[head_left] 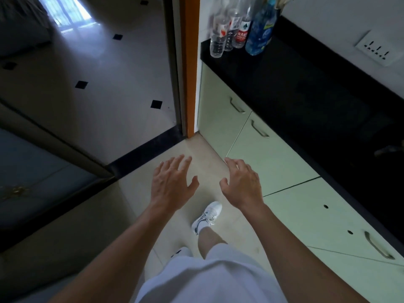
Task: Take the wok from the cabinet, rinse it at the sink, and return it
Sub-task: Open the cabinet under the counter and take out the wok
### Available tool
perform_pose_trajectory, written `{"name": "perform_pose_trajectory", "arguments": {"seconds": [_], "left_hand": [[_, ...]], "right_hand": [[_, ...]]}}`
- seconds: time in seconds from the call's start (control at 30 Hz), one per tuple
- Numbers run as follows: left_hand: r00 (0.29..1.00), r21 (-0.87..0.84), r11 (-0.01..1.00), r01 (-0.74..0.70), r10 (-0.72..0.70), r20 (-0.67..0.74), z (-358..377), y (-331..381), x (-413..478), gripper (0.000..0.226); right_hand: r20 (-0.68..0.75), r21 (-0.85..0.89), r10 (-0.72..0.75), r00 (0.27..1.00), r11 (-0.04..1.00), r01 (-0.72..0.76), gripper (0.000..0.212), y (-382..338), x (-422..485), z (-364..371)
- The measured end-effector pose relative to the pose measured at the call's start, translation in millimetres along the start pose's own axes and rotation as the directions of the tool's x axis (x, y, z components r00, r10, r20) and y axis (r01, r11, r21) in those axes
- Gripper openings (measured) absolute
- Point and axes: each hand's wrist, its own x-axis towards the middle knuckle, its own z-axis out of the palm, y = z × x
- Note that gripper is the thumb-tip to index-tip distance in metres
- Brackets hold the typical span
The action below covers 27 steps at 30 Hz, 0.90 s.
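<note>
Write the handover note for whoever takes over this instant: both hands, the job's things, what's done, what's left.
Hands: left hand open, empty, fingers spread above the floor; right hand open, empty, beside the green cabinet doors.
Things: cabinet doors shut; wok and sink not in view.
Done: nothing that shows.
Left: open the cabinet, take the wok, rinse it, return it.

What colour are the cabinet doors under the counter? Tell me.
Pale green cabinet doors, seen best in the head view.
</note>
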Motion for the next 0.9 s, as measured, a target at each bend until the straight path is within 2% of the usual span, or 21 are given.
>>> {"name": "perform_pose_trajectory", "arguments": {"seconds": [0.37,0.53,0.73,0.9], "left_hand": [[0.991,0.067,0.99,-0.124,0.121,0.049,-4.9,34.5,177.2,0.062],[0.975,0.065,0.978,-0.199,0.191,0.112,-5.2,51.8,236.2,0.062],[0.932,0.053,0.946,-0.32,0.305,0.194,5.5,66.4,298.1,0.062],[0.859,0.035,0.891,-0.453,0.426,0.283,21.6,61.7,354.6,0.061]], "right_hand": [[0.008,0.061,0.086,0.996,0.994,-0.087,0.061,58.7,147.8,-36.5],[0.0,0.095,0.18,0.984,0.979,-0.179,0.061,86.3,193.0,-53.0],[-0.016,0.152,0.29,0.957,0.947,-0.284,0.061,104.5,210.2,-46.6],[0.002,0.189,0.454,0.891,0.875,-0.446,0.059,109.6,220.9,-38.8]]}}
